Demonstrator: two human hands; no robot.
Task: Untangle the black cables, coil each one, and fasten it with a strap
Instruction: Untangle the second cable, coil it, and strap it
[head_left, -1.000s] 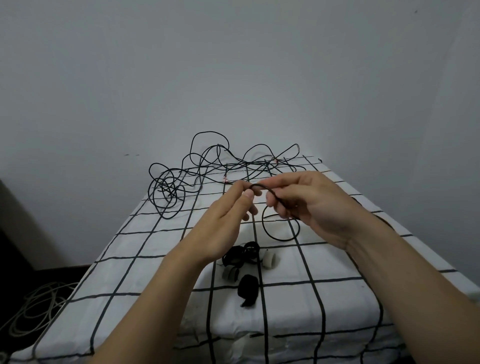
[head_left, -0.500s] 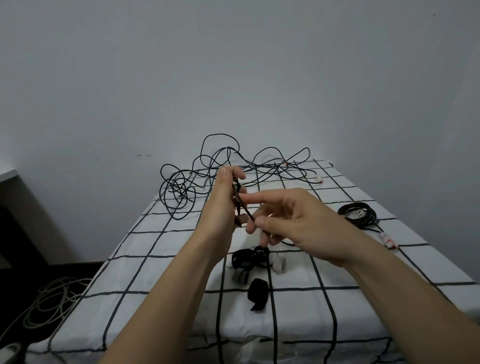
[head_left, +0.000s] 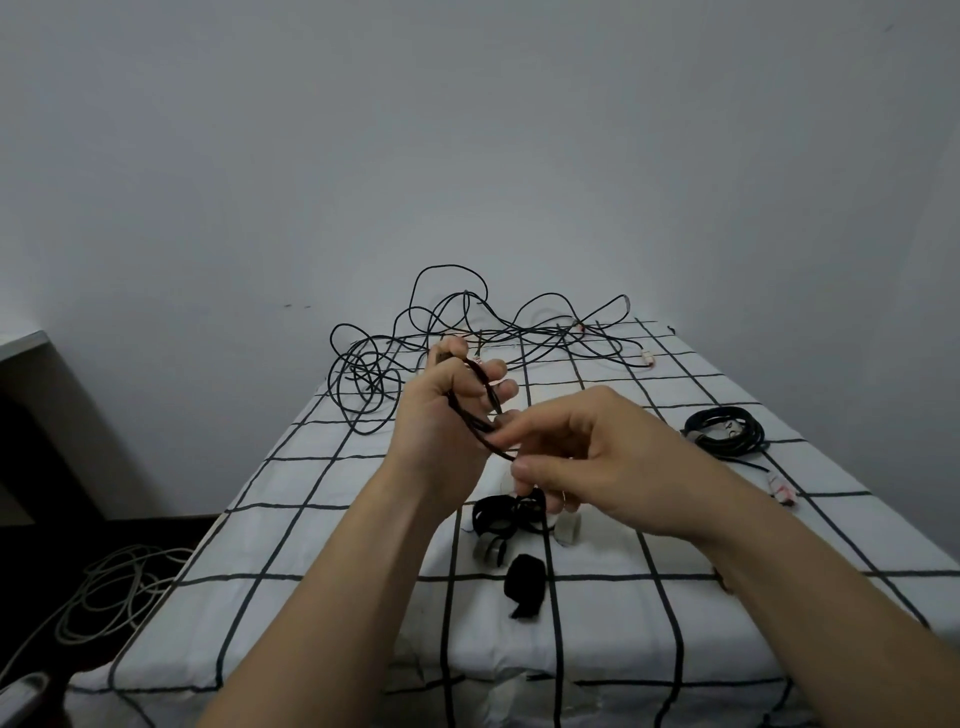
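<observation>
- A person's two bare hands are raised close together over a worktop (head_left: 311, 519) covered in a white cloth with a black grid pattern.
- The left hand (head_left: 441, 421) is upright with its back to the camera. Its fingers are curled round a few loops of a thin black cable (head_left: 487, 383).
- The right hand (head_left: 608, 457) reaches in from the right, touching the left hand. Its thumb and forefinger pinch the lower end of the same cable just below the left hand's fingers.
- The held cable is lifted clear of the cloth, between the two hands.
- At the far end of the worktop, a loose tangle of black cables (head_left: 467, 332) sprawls against a plain grey wall (head_left: 467, 130), with some loops standing up off the cloth.
- A finished coil of black cable (head_left: 724, 431) lies on the right side of the worktop, well apart from the tangle.
- Beneath the hands sits a small heap of black strap loops (head_left: 496, 514), with a rolled black strap (head_left: 525, 587) just in front of it, nearer the camera.
- On the dark floor to the left lies a loose pile of pale cable (head_left: 104, 587).
</observation>
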